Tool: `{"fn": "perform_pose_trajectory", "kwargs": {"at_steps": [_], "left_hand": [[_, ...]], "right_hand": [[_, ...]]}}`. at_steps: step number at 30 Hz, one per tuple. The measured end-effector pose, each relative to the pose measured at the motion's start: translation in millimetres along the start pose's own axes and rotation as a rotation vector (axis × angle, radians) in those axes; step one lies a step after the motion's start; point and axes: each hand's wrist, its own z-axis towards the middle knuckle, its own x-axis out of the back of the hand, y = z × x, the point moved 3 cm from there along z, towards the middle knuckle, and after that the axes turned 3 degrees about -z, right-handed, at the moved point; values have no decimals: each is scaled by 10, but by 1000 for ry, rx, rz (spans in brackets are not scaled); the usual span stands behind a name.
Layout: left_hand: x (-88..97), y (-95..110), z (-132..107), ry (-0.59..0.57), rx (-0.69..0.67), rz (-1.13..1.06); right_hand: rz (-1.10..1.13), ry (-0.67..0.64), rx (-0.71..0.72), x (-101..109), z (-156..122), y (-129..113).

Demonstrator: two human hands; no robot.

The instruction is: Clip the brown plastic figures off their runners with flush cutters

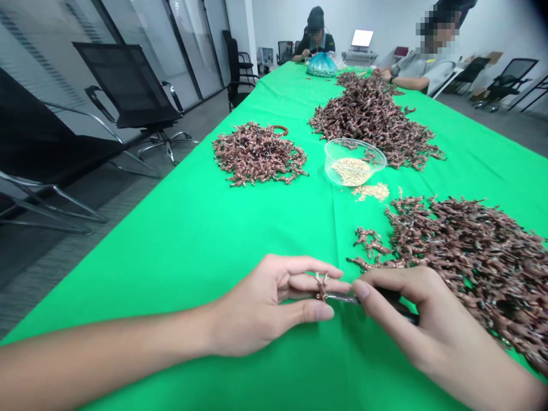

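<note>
My left hand [257,305] holds a small brown deer figurine [321,291] between thumb and fingers, its pale antlers pointing up. Closed round a slim tool [342,298] with a dark handle and a silvery metal tip is my right hand [428,314]. The tip meets the figurine near its head; what exactly it touches there is too small to tell. Just past my right hand lies a large heap of similar brown figurines [479,251], with a few loose figurines [371,242] at its left edge.
A clear plastic bowl [329,160] holds tiny gold pieces, with more gold pieces [372,192] spilled beside it. Further figurine heaps [259,154] [372,117] lie on the green cloth [171,257]. Two people [317,40] [436,63] sit beyond, near a blue bag [322,64]. Chairs [128,85] stand left.
</note>
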Motion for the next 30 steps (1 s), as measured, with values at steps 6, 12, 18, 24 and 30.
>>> {"fn": "perform_pose_trajectory", "kwargs": {"at_steps": [6, 12, 18, 24, 30], "left_hand": [[9, -8, -8, 4, 6, 8], [6, -9, -6, 15, 10, 31], [0, -7, -5, 9, 7, 25], [7, -19, -10, 9, 9, 13], [10, 3, -11, 31, -39, 10]], "right_hand": [[19, 10, 18, -30, -11, 10], [-15, 34, 43, -42, -63, 40], [-58, 51, 68, -55, -71, 32], [-8, 45, 54, -55, -46, 17], [74, 19, -31, 5, -12, 23]]}}
